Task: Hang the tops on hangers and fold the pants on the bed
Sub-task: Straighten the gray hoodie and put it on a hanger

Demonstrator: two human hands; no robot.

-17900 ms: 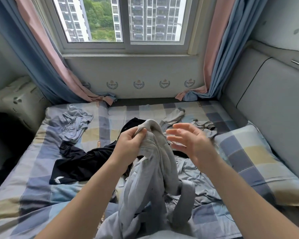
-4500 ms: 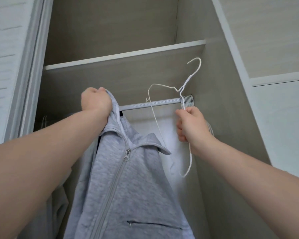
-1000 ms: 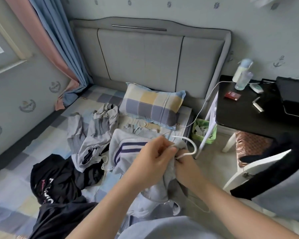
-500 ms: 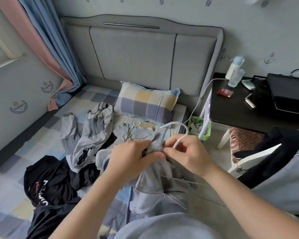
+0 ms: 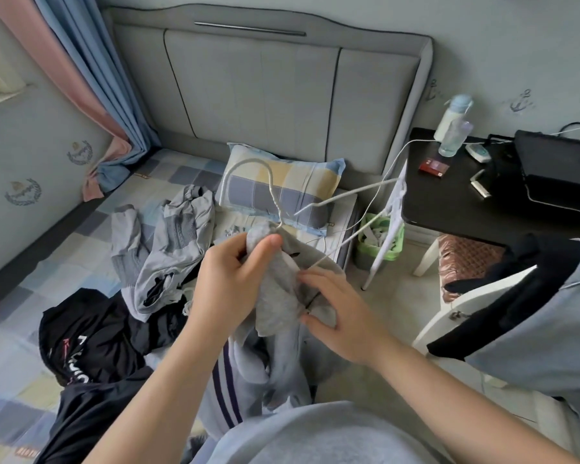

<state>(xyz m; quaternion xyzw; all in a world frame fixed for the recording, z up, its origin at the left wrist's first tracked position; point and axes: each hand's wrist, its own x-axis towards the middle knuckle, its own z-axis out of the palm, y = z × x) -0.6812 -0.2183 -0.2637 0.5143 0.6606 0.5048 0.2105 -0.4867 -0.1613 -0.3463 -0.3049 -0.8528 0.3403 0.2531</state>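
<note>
Our left hand (image 5: 228, 283) pinches the bunched neck of the grey top (image 5: 278, 306) between thumb and fingers, just under the twisted stem of the white wire hanger (image 5: 275, 199). Our right hand (image 5: 339, 316) lies spread wide against the cloth, fingers nearly straight, gripping nothing that we can see. The top hangs in front of us over the edge of the bed (image 5: 21, 306); one hanger arm juts bare to the right, and the other seems buried in the fabric.

We judge the main risk to be the bare arm: forced through the neck it could stretch or snag the opening. If the pinch loosened, the limp cloth would likely slide off the slick wire; a hard pull might bend the hanger.

The wire is thin, smooth and triangular with a round hook; the top is soft, heathered and heavily creased.
</note>
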